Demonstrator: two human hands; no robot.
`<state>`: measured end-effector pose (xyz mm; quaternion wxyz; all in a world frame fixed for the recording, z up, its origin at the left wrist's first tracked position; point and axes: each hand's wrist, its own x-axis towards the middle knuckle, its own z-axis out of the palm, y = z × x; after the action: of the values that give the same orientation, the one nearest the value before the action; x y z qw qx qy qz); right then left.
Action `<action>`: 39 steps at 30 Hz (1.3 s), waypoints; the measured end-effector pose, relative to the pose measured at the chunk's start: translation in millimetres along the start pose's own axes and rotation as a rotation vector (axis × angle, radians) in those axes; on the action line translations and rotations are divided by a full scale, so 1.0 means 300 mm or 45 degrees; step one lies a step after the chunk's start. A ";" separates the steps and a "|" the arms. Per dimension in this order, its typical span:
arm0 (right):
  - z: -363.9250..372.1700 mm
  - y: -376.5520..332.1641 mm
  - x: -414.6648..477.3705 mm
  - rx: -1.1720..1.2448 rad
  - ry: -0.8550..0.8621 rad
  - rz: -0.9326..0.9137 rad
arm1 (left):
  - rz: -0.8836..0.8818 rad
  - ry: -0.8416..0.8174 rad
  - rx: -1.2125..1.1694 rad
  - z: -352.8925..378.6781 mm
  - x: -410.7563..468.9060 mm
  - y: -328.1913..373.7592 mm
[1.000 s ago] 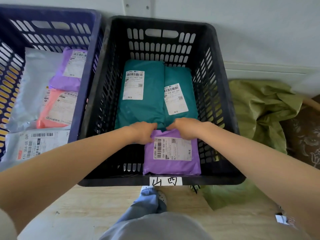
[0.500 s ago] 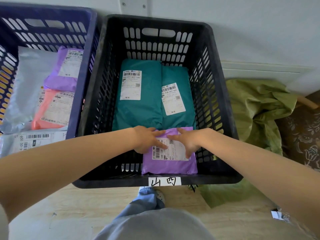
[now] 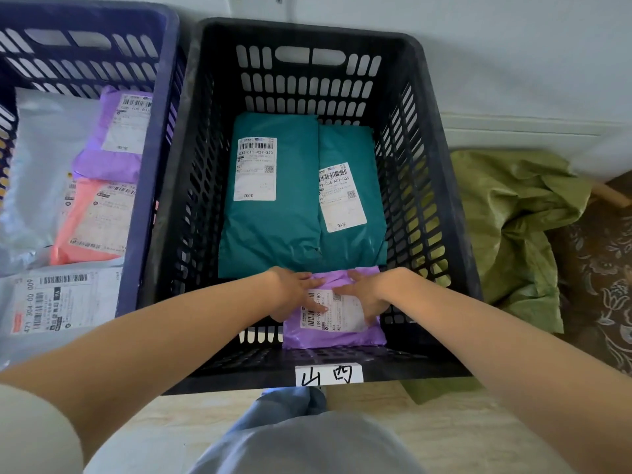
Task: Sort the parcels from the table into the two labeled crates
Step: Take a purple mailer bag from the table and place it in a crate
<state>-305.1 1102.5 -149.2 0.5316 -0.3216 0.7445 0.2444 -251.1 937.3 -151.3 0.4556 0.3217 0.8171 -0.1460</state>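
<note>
Purple parcel (image 3: 337,336) under our left hand (image 3: 294,295) and right hand (image 3: 369,292), fingers straight, hugs the near wall of the black crate (image 3: 307,29), seemingly touching the teal parcels (image 3: 273,230), crate floor showing leftward.

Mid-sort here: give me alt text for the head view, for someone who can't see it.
The left hand and right hand press flat on a purple parcel at the near end of the black crate. Two teal parcels lie side by side behind it; the blue crate to its left holds more parcels.
</note>
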 end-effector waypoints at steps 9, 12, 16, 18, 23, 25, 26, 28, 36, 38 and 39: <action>0.029 0.006 0.021 0.167 0.011 -0.011 | 0.005 -0.034 -0.023 0.029 0.019 -0.022; 0.026 0.016 0.025 0.200 0.032 -0.015 | 0.001 -0.036 -0.038 0.033 0.015 -0.021; 0.033 0.021 0.019 0.219 0.104 0.014 | -0.023 -0.060 -0.076 0.034 0.013 -0.028; 0.048 0.014 0.018 0.213 0.120 0.032 | -0.045 -0.067 -0.085 0.028 0.016 -0.035; 0.036 0.023 0.012 0.267 0.126 0.011 | -0.091 -0.062 -0.049 0.011 0.017 -0.040; 0.029 0.021 0.004 0.305 0.135 0.009 | -0.103 -0.046 -0.036 0.005 0.012 -0.048; 0.026 0.020 -0.001 0.314 0.143 0.005 | -0.106 -0.045 -0.032 0.002 0.008 -0.053; 0.026 0.021 -0.012 0.334 0.161 -0.002 | -0.108 -0.046 -0.008 0.001 0.003 -0.058; 0.009 0.025 -0.064 0.522 0.288 0.064 | -0.107 -0.035 0.182 -0.025 -0.031 -0.054; 0.000 0.019 -0.089 0.534 0.351 0.063 | -0.126 -0.014 0.162 -0.029 -0.056 -0.056; -0.005 0.016 -0.101 0.531 0.388 0.061 | -0.140 0.008 0.138 -0.031 -0.067 -0.060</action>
<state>-302.9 1111.4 -120.0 0.4622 -0.2205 0.8576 0.0470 -261.2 920.8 -130.4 0.4262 0.3009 0.8259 -0.2137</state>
